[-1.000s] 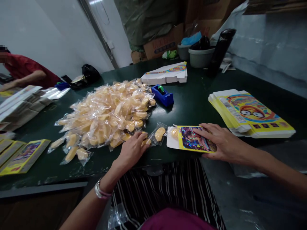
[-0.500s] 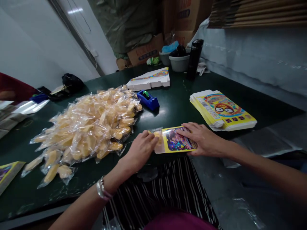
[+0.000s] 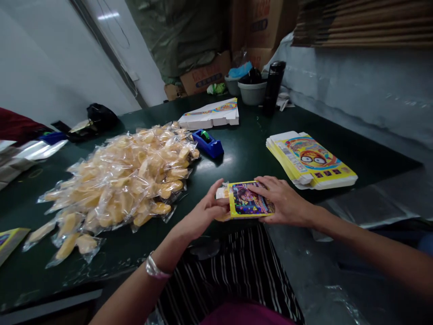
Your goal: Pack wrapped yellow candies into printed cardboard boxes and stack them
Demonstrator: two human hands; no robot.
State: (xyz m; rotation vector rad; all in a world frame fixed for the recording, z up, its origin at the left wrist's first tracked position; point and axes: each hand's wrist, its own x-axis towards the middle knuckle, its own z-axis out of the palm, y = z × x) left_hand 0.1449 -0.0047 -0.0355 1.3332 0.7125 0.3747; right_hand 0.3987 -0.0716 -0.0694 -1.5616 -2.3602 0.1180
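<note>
Head view: your left fingers (image 3: 221, 202) have straightened, grip unclear, seemingly tucking the wrapped piece (image 3: 225, 192) beside them into the box (image 3: 248, 206) your right fingers (image 3: 260, 189) clamp.

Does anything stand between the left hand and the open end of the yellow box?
Nothing visible: the left hand is at the open end of the yellow box, where a wrapped piece shows, partly hidden. The right hand holds the box; the tape dispenser sits farther back, aside.
</note>
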